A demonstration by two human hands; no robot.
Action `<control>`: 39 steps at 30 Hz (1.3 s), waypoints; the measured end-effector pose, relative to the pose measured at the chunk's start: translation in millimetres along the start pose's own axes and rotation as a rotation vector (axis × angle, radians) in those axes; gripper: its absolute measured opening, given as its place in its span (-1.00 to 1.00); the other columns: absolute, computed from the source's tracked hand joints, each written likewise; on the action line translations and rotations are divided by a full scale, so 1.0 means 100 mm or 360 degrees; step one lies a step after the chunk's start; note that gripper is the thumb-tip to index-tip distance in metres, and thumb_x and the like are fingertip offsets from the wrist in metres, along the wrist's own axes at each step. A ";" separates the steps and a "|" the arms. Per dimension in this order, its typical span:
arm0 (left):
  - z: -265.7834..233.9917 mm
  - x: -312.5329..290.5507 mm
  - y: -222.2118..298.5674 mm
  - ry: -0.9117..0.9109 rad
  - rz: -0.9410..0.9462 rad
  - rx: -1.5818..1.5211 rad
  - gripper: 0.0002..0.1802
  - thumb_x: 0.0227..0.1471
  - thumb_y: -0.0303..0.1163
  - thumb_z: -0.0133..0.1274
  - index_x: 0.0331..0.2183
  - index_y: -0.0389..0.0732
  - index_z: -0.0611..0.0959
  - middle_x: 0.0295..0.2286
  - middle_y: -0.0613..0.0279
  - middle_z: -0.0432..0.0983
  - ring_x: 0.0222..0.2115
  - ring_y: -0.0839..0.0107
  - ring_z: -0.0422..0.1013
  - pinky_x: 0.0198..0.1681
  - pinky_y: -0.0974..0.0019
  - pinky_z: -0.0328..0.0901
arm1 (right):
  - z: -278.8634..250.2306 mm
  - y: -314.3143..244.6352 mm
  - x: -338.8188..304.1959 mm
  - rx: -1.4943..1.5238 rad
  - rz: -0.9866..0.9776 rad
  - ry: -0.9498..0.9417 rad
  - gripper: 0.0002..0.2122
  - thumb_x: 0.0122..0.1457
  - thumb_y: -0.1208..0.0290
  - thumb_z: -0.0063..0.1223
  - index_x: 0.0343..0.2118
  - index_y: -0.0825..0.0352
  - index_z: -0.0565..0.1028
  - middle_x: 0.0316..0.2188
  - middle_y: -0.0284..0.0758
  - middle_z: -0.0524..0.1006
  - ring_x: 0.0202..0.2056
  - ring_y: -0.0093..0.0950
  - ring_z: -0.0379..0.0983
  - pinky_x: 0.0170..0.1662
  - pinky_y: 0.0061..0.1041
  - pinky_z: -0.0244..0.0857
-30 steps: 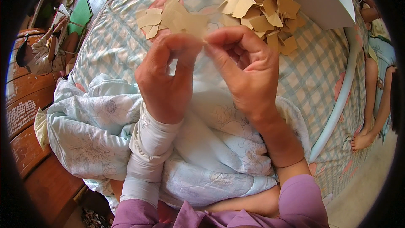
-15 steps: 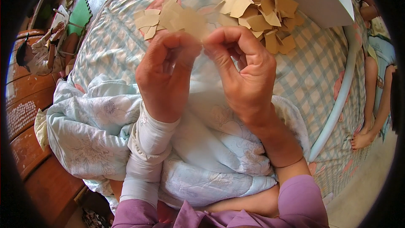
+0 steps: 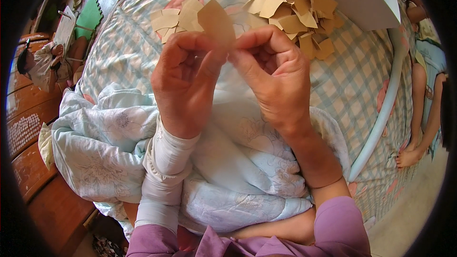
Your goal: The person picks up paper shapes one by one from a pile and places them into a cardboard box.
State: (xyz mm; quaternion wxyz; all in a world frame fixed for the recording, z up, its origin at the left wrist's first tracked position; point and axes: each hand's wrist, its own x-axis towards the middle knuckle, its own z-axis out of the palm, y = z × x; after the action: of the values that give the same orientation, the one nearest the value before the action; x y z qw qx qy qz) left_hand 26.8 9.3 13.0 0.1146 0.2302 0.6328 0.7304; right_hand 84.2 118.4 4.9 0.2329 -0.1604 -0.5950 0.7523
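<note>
The left hand (image 3: 183, 83) and right hand (image 3: 281, 78) pinched one card (image 3: 216, 23), seemingly mid-work, above the bed (image 3: 347, 78); beyond lay a small pile (image 3: 190, 14) and a larger pile (image 3: 297, 12), which one finished being unclear.

A person's left hand (image 3: 183, 81) holds a tan card piece (image 3: 215, 19) while the right hand (image 3: 282, 76) pinches close beside it, above a checked cloth (image 3: 350, 93) strewn with similar pieces (image 3: 295, 12).

Checked sheet (image 3: 350, 95), lg tan card pile (image 3: 293, 24), sm pile (image 3: 189, 14) L, wht box (image 3: 357, 4) + lt-blue tube (image 3: 378, 127) R
</note>
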 end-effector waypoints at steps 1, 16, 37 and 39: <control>0.00 0.00 0.01 0.0002 0.0002 0.0039 -0.83 -0.03 -0.71 -0.04 -0.31 -0.37 0.45 -0.37 0.28 0.40 -0.34 0.56 0.36 -0.21 0.52 0.27 | 0.00 -0.02 0.00 0.0002 0.0000 0.0000 -0.94 0.03 0.60 0.05 -0.41 0.40 0.45 -0.51 -0.32 0.51 -0.47 -0.59 0.46 -0.37 -0.61 0.33; -0.03 0.00 -0.01 -0.0009 -0.0069 0.0176 -0.86 -0.01 -0.66 0.00 -0.32 -0.35 0.43 -0.38 0.27 0.40 -0.35 0.60 0.36 -0.26 0.56 0.27 | 0.01 -0.03 -0.01 -0.0181 -0.0142 0.0011 -0.95 0.02 0.61 0.04 -0.42 0.39 0.44 -0.52 -0.32 0.49 -0.49 -0.57 0.46 -0.38 -0.62 0.32; -0.16 0.13 -0.13 0.0311 -0.0059 0.0129 -0.88 -0.04 -0.62 0.00 -0.35 -0.33 0.51 -0.39 0.24 0.44 -0.38 0.50 0.39 -0.27 0.50 0.28 | -0.29 -0.15 0.17 -0.1122 -0.0762 0.0212 -0.92 0.03 0.59 0.08 -0.38 0.37 0.48 -0.50 -0.43 0.48 -0.47 -0.65 0.37 -0.35 -0.67 0.28; -0.16 0.17 -0.26 0.0249 0.0068 0.0433 -0.84 -0.03 -0.58 0.03 -0.31 -0.30 0.52 -0.36 0.26 0.44 -0.32 0.49 0.37 -0.21 0.47 0.27 | -0.44 -0.21 0.26 -0.0996 -0.0922 0.0516 -0.91 0.04 0.60 0.05 -0.36 0.36 0.49 -0.48 -0.41 0.47 -0.45 -0.63 0.38 -0.33 -0.67 0.28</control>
State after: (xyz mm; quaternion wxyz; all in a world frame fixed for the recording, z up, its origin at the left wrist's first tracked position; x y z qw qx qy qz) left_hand 1.2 7.6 -10.9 0.0172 0.1996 0.7278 0.6559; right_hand 88.9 172.3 15.6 0.4641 -0.1658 -0.7699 0.4054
